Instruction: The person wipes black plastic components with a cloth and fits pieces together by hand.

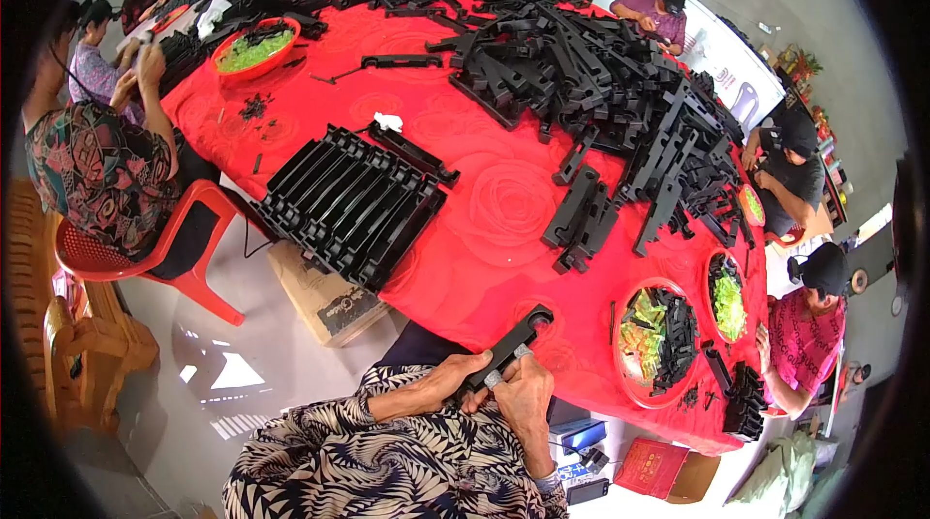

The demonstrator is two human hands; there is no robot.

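Observation:
A long black plastic part (508, 347) is held at a slant over the near edge of the red-covered table. My left hand (448, 376) is closed round its lower end, thumb along its side. Just to the right, my right hand (523, 398) is bent against the same part, with light-coloured wrapping on some fingers; whether it also pinches something small is hidden. Several similar black parts stand in neat rows (349, 199) to the left. A red bowl (620, 364) with green and black small pieces is on the right.
A large pile of black parts (581, 64) covers the far side of the red tablecloth (494, 209). People sit around the table, one on a red chair (208, 219) at left and one in a pink top (806, 340) at right. A cardboard box (325, 296) stands below the edge.

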